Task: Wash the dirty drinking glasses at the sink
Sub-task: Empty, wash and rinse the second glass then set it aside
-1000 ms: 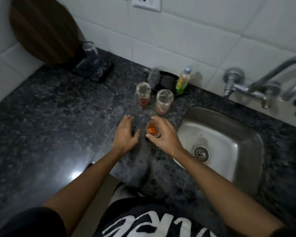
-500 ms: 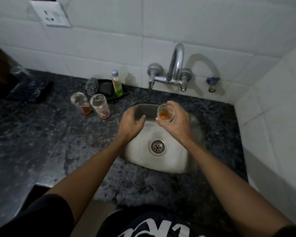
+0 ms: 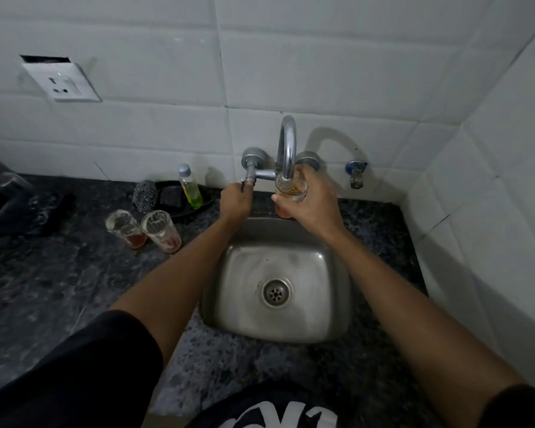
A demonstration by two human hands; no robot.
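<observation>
- I am standing at a dark stone counter point(image 3: 59, 288) with a white tiled wall behind it, looking down along both of my bare forearms.
- A small steel sink point(image 3: 322, 304) is sitting in the counter straight ahead of me, with its drain showing in the middle and nothing lying in the basin.
- A curved metal tap point(image 3: 288, 143) is rising from the wall above the far edge of the sink, its spout pointing down.
- My right hand point(image 3: 312, 202) is wrapping its fingers and thumb around a drinking glass point(image 3: 291, 188), a full grip, holding it upright with its mouth right under the spout. A little orange liquid is showing inside.
- My left hand point(image 3: 235, 200) is curling closed around the tap's left handle point(image 3: 248, 180), a tight pinching grip ready for turning.
- I cannot tell whether water is running yet; the spot is dim and slightly blurred.
- To do this step well, I judge I should be turning the handle slowly so the stream does not splash out, keeping the glass centred under the spout and over the basin, and holding firmly because wet glass gets slippery.
- Two more dirty glasses point(image 3: 142, 227) are waiting on the counter left of the sink, standing just beside each other, each with reddish dregs.
- Behind them, a small bottle of green liquid point(image 3: 190, 189) and a scrubber point(image 3: 145, 193) are resting at a dark tray by the wall.
</observation>
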